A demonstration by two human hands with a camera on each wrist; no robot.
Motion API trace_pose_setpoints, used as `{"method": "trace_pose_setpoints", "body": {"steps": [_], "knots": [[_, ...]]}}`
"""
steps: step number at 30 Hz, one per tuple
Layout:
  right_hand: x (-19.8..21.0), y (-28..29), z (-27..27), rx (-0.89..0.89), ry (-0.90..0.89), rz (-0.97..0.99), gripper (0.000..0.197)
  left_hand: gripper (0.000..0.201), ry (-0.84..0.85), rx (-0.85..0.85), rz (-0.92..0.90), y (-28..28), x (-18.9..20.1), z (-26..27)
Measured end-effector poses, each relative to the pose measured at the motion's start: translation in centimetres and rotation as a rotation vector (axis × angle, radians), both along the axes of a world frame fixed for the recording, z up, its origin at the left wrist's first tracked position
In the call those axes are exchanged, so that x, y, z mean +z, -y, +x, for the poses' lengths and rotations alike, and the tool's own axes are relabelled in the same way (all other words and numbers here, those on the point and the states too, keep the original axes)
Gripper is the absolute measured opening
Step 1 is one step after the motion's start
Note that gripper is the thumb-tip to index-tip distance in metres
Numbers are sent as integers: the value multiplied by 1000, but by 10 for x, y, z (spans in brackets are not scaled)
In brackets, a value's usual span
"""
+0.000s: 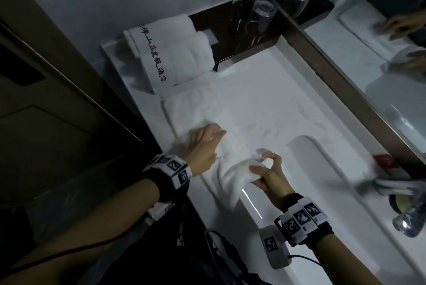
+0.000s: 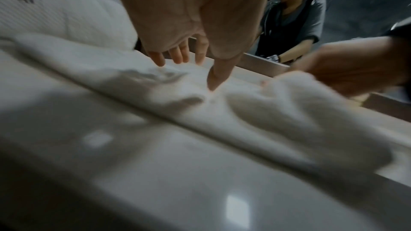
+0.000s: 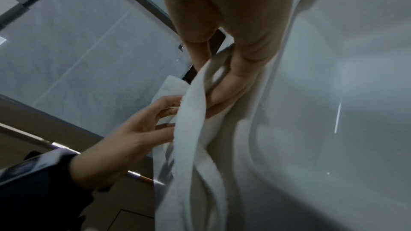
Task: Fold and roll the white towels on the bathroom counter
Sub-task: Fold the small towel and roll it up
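Note:
A white towel point(image 1: 198, 109) lies spread on the white bathroom counter point(image 1: 265, 100), its near end bunched and hanging over the front edge. My left hand point(image 1: 205, 139) lies flat on it with straight fingers point(image 2: 213, 78) pressing the cloth down. My right hand point(image 1: 265, 169) pinches the lifted, bunched end of the towel point(image 3: 195, 104) near the sink's rim. At the back left sit rolled white towels point(image 1: 184, 49) wrapped in a band with black lettering.
A sink basin point(image 1: 322, 181) opens to the right, with a faucet point(image 1: 389, 185) and a plastic bottle point(image 1: 412, 218) beyond. Upturned glasses point(image 1: 260, 15) stand on a dark tray point(image 1: 230, 31) at the back by the mirror point(image 1: 380, 59). A dark door point(image 1: 46, 100) is on the left.

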State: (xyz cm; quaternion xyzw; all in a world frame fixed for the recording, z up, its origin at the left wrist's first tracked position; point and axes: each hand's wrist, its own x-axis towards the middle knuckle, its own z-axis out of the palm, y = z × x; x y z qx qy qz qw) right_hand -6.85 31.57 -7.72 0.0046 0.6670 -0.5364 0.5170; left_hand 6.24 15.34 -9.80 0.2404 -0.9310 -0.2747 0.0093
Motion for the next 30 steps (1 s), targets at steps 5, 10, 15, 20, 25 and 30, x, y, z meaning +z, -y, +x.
{"method": "trace_pose_setpoints", "body": {"steps": [5, 10, 15, 20, 25, 30], "knots": [[4, -3, 7, 6, -21, -33, 14, 54, -36, -26, 113, -76, 7, 11], [9, -12, 6, 34, -81, -14, 16, 87, 116, -22, 31, -116, 13, 12], [19, -23, 3, 122, -195, -33, 16, 71, 121, -69, -100, -127, 24, 25], [21, -40, 1, 236, -159, -85, 37, 74, 168, -143, -228, -121, 22, 37], [22, -44, 4, 175, -111, -230, 33, 72, 182, -161, -194, -116, 15, 43], [12, -50, 5, 440, -748, -58, 32, 72, 291, -369, -163, -93, 5, 60]]}}
